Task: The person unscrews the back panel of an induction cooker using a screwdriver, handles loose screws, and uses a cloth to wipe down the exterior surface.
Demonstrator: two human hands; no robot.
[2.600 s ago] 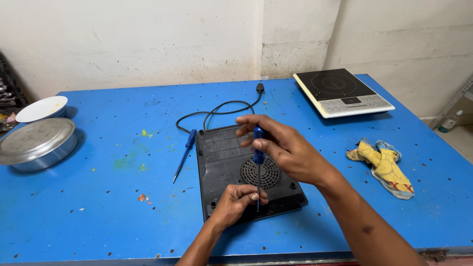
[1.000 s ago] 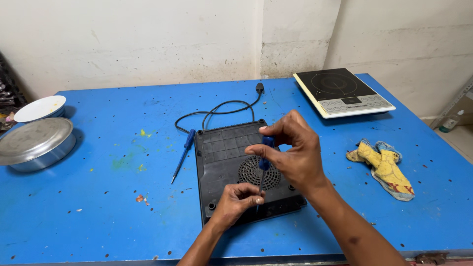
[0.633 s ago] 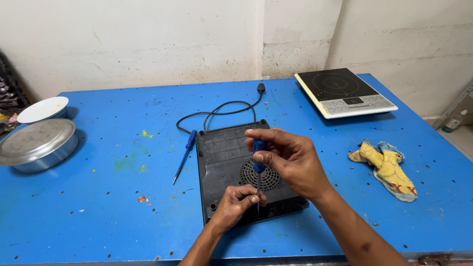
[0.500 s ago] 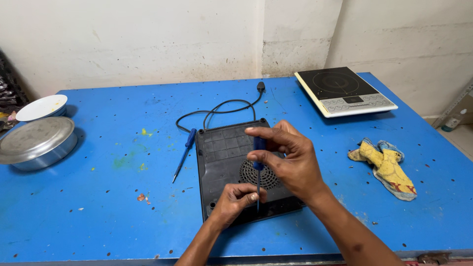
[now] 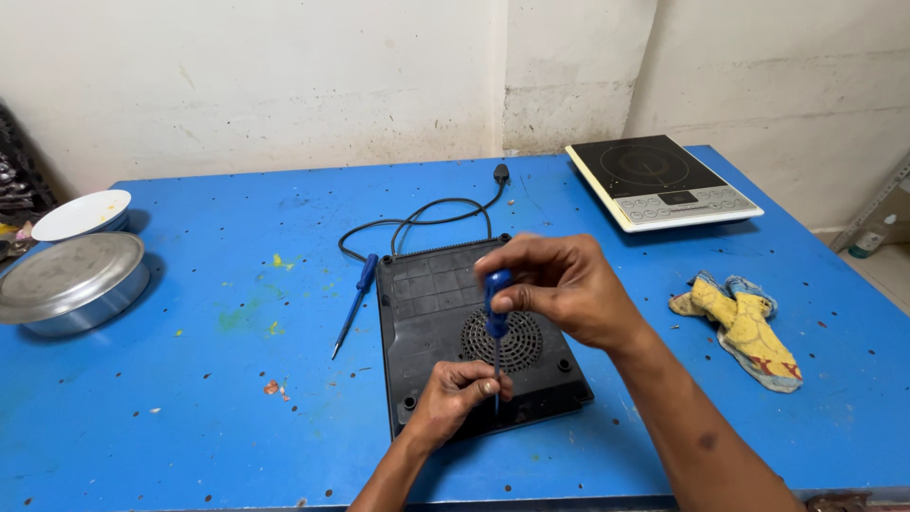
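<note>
A black induction cooker (image 5: 431,303) lies upside down on the blue table (image 5: 190,379), its round fan grille facing up. My right hand (image 5: 564,284) grips the blue handle of a screwdriver (image 5: 496,313) held upright, tip down at the cooker's near edge. My left hand (image 5: 455,393) rests on that edge, fingers pinched around the lower shaft. The cooker's black power cord (image 5: 427,220) loops away toward the back of the table.
A second blue screwdriver (image 5: 353,301) lies left of the cooker. Another induction cooker (image 5: 664,180), right side up, sits at the back right. A yellow rag (image 5: 744,322) lies at right. A metal lidded pot (image 5: 71,280) and white bowl (image 5: 83,213) stand far left.
My right hand has shifted its fingers around the screwdriver handle several times, as in turning it. The left hand has stayed at the shaft on the cooker's near edge.
</note>
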